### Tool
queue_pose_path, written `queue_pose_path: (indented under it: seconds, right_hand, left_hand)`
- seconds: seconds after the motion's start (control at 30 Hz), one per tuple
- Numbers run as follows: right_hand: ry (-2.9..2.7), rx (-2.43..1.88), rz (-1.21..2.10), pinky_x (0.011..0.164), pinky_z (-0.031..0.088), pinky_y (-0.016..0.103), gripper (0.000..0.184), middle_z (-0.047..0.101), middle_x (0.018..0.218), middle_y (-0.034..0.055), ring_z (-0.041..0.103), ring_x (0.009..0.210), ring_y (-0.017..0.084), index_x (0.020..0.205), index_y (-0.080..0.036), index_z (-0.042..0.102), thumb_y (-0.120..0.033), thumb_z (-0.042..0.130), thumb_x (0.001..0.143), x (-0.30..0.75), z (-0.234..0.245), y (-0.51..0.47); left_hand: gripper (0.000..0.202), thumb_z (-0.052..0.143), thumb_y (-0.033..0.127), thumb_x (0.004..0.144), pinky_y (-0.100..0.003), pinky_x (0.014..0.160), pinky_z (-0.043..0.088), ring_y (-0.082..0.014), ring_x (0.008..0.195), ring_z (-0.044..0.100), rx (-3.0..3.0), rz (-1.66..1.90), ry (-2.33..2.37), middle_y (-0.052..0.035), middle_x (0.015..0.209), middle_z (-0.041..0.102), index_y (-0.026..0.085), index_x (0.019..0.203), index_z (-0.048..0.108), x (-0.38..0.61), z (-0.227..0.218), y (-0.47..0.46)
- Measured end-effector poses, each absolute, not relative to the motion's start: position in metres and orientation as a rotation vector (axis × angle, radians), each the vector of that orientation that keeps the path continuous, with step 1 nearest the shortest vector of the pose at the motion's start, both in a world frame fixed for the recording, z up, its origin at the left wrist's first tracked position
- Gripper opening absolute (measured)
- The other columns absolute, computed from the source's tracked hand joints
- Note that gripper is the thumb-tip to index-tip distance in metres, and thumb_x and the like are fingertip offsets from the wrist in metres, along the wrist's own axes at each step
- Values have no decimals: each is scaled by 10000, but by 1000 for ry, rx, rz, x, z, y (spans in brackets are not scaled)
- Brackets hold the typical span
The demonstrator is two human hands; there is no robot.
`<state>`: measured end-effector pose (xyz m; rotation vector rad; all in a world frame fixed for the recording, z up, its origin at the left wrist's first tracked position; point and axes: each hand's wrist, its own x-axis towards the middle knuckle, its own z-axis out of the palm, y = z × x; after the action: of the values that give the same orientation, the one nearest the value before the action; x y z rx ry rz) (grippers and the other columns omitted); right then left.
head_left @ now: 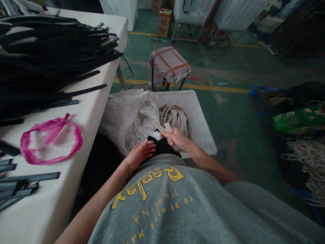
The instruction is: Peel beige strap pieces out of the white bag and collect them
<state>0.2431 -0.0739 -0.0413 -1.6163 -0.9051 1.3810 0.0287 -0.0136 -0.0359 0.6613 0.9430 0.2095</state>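
My right hand is closed around pale flat strips, whose ends stick out past the fingers. Palm turned inward, my left hand rests near my lap with its fingers stretched out and nothing visible in it. Just beyond both hands stands a white plastic bin with a heap of pale strips inside. A white woven sack bulges over the bin's left side. Part of the bin is hidden behind my hands and body.
On my left, a white table carries a large pile of black strips and a loop of pink plastic. A cushioned stool stands beyond the bin. Pale cords and a green bag lie at right.
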Motion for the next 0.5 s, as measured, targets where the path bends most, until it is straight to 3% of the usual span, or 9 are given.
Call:
queue_pose_path:
  seconds: [0.13, 0.23, 0.3, 0.43, 0.5]
  right_hand:
    - [-1057, -1616, 1428, 412, 261, 218, 467, 465, 397, -62, 386, 359, 78, 858, -118, 725, -576, 638, 835, 225, -3, -99]
    - [-1117, -1606, 1480, 405, 253, 218, 445, 444, 398, -68, 374, 359, 73, 839, -124, 730, -561, 648, 841, 219, 6, -110]
    - [-1070, -1586, 1469, 397, 244, 222, 445, 456, 406, -63, 369, 358, 75, 857, -129, 731, -565, 640, 845, 222, 2, -110]
    - [-857, -1434, 1462, 383, 286, 223, 442, 707, 729, 29, 343, 379, 43, 881, -153, 704, -587, 658, 813, 235, -7, -89]
    - [-846, -1341, 1589, 391, 322, 214, 436, 726, 809, 41, 340, 387, 28, 874, -148, 697, -575, 699, 786, 235, -8, -72]
  left_hand:
    - [347, 643, 490, 885, -277, 694, 566, -182, 818, 698, 461, 251, 915, -113, 989, 749, 164, 975, 720, 42, -41, -10]
    - [240, 710, 374, 835, -253, 692, 556, -151, 749, 675, 533, 409, 928, -64, 893, 741, 161, 945, 719, 42, -35, -5]
    - [252, 725, 380, 809, -244, 680, 543, -146, 727, 667, 638, 477, 924, -48, 838, 731, 154, 922, 715, 36, -30, -2]
    - [329, 709, 457, 807, -242, 649, 515, -142, 667, 651, 871, 499, 860, -26, 740, 710, 160, 949, 702, 19, -17, -2]
    - [347, 687, 481, 822, -245, 630, 497, -137, 623, 630, 955, 426, 788, -17, 700, 699, 165, 964, 695, 14, -12, -6]
